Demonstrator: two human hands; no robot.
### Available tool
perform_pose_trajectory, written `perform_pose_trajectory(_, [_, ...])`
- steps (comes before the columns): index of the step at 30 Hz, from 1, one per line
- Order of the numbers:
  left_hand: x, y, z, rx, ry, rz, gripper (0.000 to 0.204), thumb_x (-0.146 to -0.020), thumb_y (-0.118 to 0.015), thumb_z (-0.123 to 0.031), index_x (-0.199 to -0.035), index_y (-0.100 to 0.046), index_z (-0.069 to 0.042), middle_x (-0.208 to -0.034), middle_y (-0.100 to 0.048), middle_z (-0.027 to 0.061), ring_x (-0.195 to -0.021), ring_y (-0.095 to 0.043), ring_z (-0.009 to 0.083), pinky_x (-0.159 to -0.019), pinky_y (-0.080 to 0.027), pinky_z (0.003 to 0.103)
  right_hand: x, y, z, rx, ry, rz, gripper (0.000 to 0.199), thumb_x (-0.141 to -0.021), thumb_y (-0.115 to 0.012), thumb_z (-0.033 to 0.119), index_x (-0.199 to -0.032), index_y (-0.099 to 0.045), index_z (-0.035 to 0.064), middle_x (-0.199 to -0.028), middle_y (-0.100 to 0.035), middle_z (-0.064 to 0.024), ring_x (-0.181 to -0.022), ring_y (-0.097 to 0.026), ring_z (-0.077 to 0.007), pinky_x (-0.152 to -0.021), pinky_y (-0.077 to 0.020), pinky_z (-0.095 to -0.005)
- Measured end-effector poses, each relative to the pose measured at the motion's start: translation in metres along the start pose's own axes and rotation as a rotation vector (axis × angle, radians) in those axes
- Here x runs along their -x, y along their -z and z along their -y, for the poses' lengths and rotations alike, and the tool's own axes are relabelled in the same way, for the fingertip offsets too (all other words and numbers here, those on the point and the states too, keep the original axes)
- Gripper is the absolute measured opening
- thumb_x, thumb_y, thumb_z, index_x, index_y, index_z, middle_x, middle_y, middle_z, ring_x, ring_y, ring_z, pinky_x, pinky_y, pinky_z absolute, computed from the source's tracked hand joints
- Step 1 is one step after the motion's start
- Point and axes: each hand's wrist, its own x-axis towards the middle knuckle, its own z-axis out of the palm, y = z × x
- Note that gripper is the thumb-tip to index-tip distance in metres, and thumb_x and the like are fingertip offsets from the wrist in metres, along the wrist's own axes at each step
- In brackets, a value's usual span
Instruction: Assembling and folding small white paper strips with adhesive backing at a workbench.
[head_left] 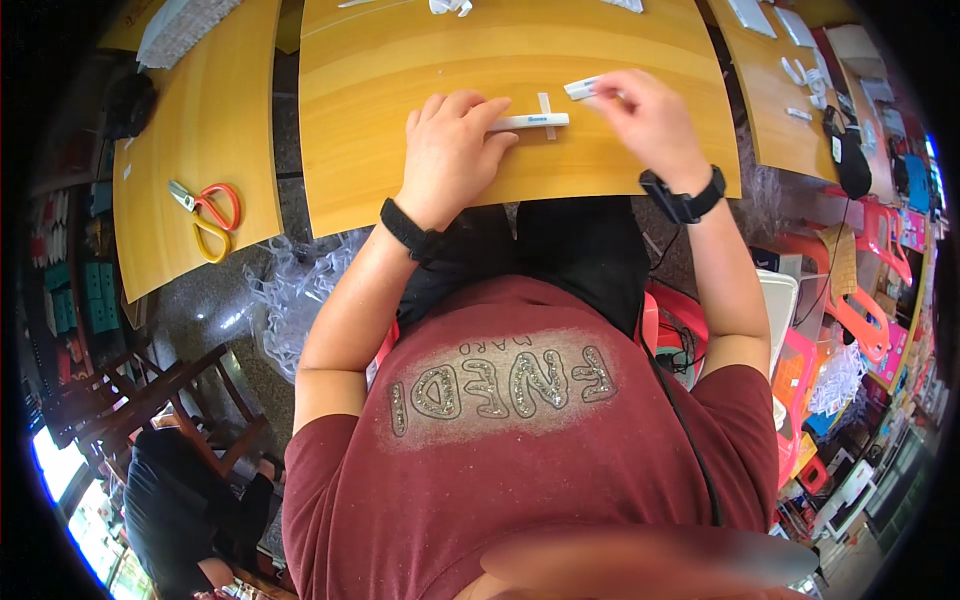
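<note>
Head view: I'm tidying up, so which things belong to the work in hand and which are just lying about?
Seemingly in the job:
white stick at the left hand
white piece in the right hand
pale strip crossing the stick

Seemingly lying about:
scissors, left table
crumpled white item, top edge

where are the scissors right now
In the head view, the scissors lie on the separate wooden table at the person's left, near its front edge, across a gap from the table where the left hand rests.
</note>
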Motion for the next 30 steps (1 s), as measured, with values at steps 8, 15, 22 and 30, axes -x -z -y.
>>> perform_pose_trajectory(8, [-0.047, -0.004, -0.032, 0.003, -0.148, 0.031, 0.026, -0.086, -0.068, -0.027, -0.107, -0.074, -0.012, -0.107, -0.069, 0.007, -0.104, -0.061, 0.0304, -0.088, -0.047, 0.042, 0.003, 0.007, -0.04, 0.299, -0.034, -0.014, 0.023, -0.088, -0.069, 0.026, -0.097, -0.07, 0.0055, -0.095, -0.068, -0.0106, -0.086, -0.067, -0.0307, -0.073, -0.0536, -0.0399])
perform_pose_trajectory(15, [-0.109, -0.064, -0.017, 0.095, -0.082, 0.164, 0.032, -0.089, -0.066, -0.034, -0.105, -0.074, -0.006, -0.088, -0.07, 0.0121, -0.088, -0.066, 0.0293, -0.082, -0.05, 0.04, -0.004, 0.0, -0.044, 0.373, 0.146, -0.03, 0.012, -0.091, -0.063, 0.017, -0.094, -0.064, 0.0051, -0.093, -0.065, -0.0121, -0.086, -0.065, -0.0336, -0.073, -0.0539, -0.0432])
perform_pose_trajectory(22, [-0.132, -0.046, -0.044, 0.803, 0.401, 0.531, 0.037, -0.095, -0.065, -0.039, -0.093, -0.073, -0.004, -0.08, -0.066, 0.0014, -0.072, -0.057, 0.0114, -0.066, -0.045, 0.028, 0.003, 0.012, -0.026, 0.263, 0.432, -0.233, 0.008, -0.087, -0.066, 0.007, -0.092, -0.059, 0.0072, -0.088, -0.061, -0.0077, -0.081, -0.064, -0.0288, -0.067, -0.0529, -0.0383])
perform_pose_trajectory(30, [-0.125, -0.034, -0.029, 1.179, 0.465, 0.095, 0.026, -0.101, -0.059, -0.026, -0.098, -0.068, -0.002, -0.08, -0.062, -0.0017, -0.072, -0.054, 0.0073, -0.065, -0.043, 0.023, 0.006, 0.02, -0.026, 0.223, 0.322, -0.321, 0.011, -0.089, -0.066, 0.008, -0.1, -0.065, 0.0056, -0.092, -0.065, -0.0082, -0.082, -0.065, -0.0271, -0.068, -0.0533, -0.0336])
